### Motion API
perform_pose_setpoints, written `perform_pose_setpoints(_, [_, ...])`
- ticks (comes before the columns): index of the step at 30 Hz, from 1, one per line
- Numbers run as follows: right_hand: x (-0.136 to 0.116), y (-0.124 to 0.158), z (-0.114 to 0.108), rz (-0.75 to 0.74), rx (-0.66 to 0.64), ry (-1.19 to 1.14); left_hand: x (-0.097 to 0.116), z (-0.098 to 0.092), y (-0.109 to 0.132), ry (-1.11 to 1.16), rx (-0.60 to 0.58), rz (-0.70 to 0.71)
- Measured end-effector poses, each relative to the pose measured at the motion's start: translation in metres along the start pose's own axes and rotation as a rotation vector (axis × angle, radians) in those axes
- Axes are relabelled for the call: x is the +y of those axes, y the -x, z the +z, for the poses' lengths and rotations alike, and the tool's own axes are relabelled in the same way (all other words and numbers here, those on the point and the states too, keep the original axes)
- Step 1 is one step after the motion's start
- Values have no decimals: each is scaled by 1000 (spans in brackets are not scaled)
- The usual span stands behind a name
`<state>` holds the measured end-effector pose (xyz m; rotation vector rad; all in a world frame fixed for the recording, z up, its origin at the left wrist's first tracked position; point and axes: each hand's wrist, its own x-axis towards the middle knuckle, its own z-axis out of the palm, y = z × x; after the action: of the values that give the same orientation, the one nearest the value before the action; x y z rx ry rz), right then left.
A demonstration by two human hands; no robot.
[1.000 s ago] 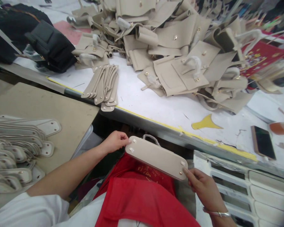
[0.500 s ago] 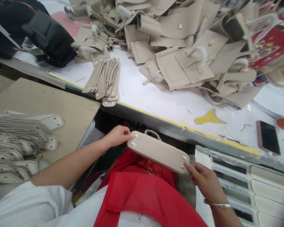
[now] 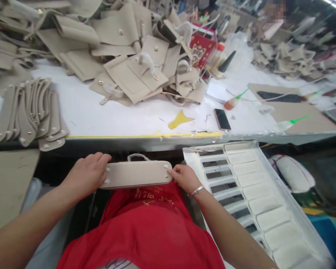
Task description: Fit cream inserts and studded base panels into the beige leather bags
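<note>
A beige oval-ended panel [image 3: 137, 173] with small white tabs and a gold stud is held level above the red apron [image 3: 156, 228]. My left hand [image 3: 91, 172] grips its left end, fingers over the top edge. At the right end my right hand [image 3: 184, 177], with a silver bracelet on the wrist, pinches the corner. A wrapped handle loop [image 3: 138, 156] rises behind the panel's top edge. What lies under the panel is hidden.
Beige bag pieces [image 3: 128, 74] are heaped on the white table [image 3: 106, 119]. Strips [image 3: 36, 112] lie stacked at its left edge. Near the front are a yellow scrap [image 3: 180, 120] and a phone [image 3: 222, 119]. On the right stands a white rack [image 3: 232, 158] bearing pale panels.
The view has swung to the right. The panel, tilted before, is now nearly level, and my left hand has moved from a fingertip pinch to covering more of its left end.
</note>
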<state>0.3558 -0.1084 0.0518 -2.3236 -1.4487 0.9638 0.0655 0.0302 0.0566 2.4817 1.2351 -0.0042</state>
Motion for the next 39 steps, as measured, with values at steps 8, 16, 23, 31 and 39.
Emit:
perform_pose_setpoints(8, [11,1,0,-81,48,39,120,57,-41,102,-8,487])
perform_pose_setpoints(16, [19,3,2,-131,61,77,135,71,-46,13,-2,489])
perform_pose_setpoints(23, [18,2,-3,-118,46,66,136,73,-52,33,-5,513])
perform_pose_setpoints(31, [17,-1,-5,-124,35,148,136,73,-53,39,-10,489])
perform_pose_setpoints(39, [12,-6,-6,-98,-1,121,141,74,-51,59,-5,457])
